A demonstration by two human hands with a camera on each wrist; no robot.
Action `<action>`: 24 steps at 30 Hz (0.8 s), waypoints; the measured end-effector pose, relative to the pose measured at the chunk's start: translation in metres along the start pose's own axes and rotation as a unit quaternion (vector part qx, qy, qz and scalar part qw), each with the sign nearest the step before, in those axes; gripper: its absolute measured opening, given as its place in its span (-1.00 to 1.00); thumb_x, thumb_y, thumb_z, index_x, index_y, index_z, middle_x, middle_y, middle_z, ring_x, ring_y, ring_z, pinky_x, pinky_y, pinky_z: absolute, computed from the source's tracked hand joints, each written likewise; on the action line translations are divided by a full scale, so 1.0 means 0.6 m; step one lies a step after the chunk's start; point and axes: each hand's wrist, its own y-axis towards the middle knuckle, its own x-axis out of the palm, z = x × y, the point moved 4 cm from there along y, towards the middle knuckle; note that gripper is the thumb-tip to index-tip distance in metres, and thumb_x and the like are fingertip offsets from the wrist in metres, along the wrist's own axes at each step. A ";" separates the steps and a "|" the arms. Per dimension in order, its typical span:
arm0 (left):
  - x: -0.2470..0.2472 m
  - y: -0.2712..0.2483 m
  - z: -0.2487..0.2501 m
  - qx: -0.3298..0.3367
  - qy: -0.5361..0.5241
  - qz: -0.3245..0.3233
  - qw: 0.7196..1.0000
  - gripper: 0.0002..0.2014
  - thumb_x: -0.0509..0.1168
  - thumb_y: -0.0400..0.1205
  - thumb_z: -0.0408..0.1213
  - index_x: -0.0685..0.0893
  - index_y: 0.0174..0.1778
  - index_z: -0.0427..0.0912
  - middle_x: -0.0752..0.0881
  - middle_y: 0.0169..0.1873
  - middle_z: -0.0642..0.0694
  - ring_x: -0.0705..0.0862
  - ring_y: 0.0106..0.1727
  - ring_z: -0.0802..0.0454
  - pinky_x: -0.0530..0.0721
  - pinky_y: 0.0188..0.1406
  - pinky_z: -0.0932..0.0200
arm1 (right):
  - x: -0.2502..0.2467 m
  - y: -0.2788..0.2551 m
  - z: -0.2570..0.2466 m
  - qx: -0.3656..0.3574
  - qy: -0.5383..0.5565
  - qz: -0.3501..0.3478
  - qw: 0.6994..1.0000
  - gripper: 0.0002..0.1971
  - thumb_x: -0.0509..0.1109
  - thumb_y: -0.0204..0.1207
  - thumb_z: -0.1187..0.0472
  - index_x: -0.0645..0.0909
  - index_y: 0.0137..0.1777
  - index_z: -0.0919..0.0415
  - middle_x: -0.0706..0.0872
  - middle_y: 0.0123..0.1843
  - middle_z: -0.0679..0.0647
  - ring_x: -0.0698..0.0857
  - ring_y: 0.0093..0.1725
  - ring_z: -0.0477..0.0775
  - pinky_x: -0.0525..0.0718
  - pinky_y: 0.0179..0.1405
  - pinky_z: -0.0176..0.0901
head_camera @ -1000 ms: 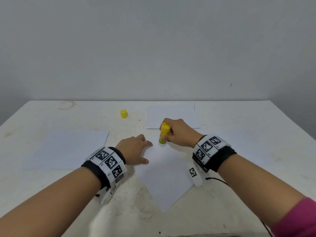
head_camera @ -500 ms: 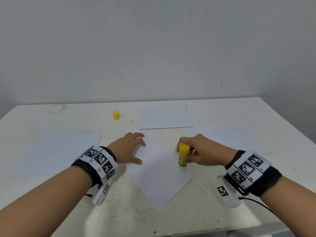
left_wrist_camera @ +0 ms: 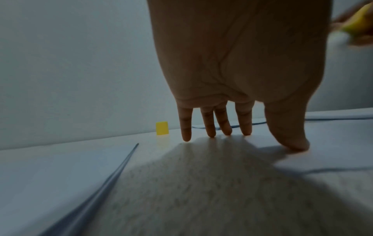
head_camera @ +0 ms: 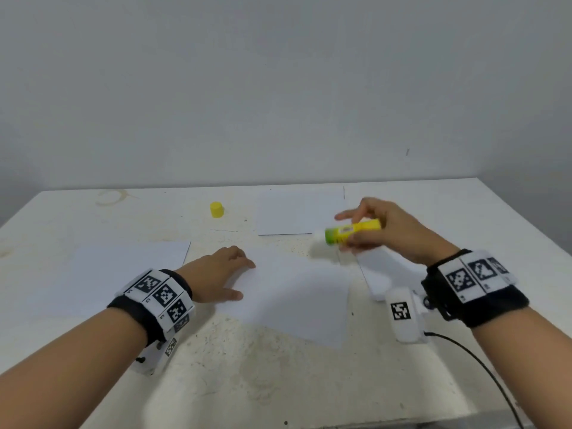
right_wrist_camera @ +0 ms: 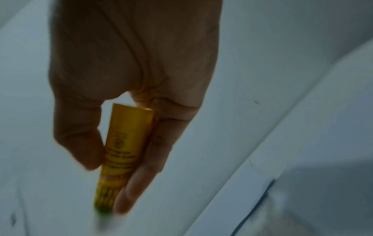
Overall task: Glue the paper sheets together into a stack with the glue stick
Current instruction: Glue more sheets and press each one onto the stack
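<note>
Right hand is up off the desk, thumb and fingers pinching the yellow glue stick with the green end, which lies almost level in the air, its white glue tip pointing toward the left hand. From the right wrist view the tube sits squeezed between thumb and forefinger, though that picture is blurred. Left hand is spread flat, fingertips and thumb pressing down on the near white paper sheet in the middle of the scuffed white desk. Another white sheet lies to the left, one more at the far side, and a fourth sits under the raised right hand. The small yellow cap stands alone at the far side of the desk, well apart from both hands.
</note>
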 end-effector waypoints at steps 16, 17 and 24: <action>0.061 -0.004 -0.014 -0.077 -0.005 -0.134 0.988 0.30 -0.50 0.02 0.73 -0.57 0.55 -0.10 -0.69 0.35 0.09 -0.60 0.47 0.16 -0.41 0.53 -0.25 | 0.215 0.243 0.016 0.068 -0.023 0.029 0.997 -0.61 0.58 0.38 0.33 0.62 0.20 0.33 0.78 0.01 0.24 0.79 -0.15 0.18 0.77 -0.14 -0.09; 0.063 -0.002 -0.017 -0.080 -0.008 -0.137 0.987 0.35 -0.50 -0.05 0.75 -0.58 0.53 -0.08 -0.70 0.35 0.09 -0.60 0.47 0.18 -0.42 0.53 -0.24 | 0.230 0.256 0.012 0.054 -0.076 0.031 0.995 -0.59 0.59 0.35 0.32 0.61 0.19 0.30 0.78 0.06 0.24 0.78 -0.05 0.21 0.76 -0.03 -0.01; 0.059 -0.005 -0.013 -0.091 -0.024 -0.130 0.987 0.05 -0.15 0.46 0.51 -0.60 0.52 -0.09 -0.68 0.41 0.09 -0.56 0.55 0.13 -0.41 0.57 -0.30 | 0.301 0.312 0.004 0.000 -0.267 -0.006 0.964 -0.61 0.47 0.46 0.32 0.47 0.26 0.32 0.64 0.20 0.26 0.59 0.00 0.18 0.59 -0.02 -0.06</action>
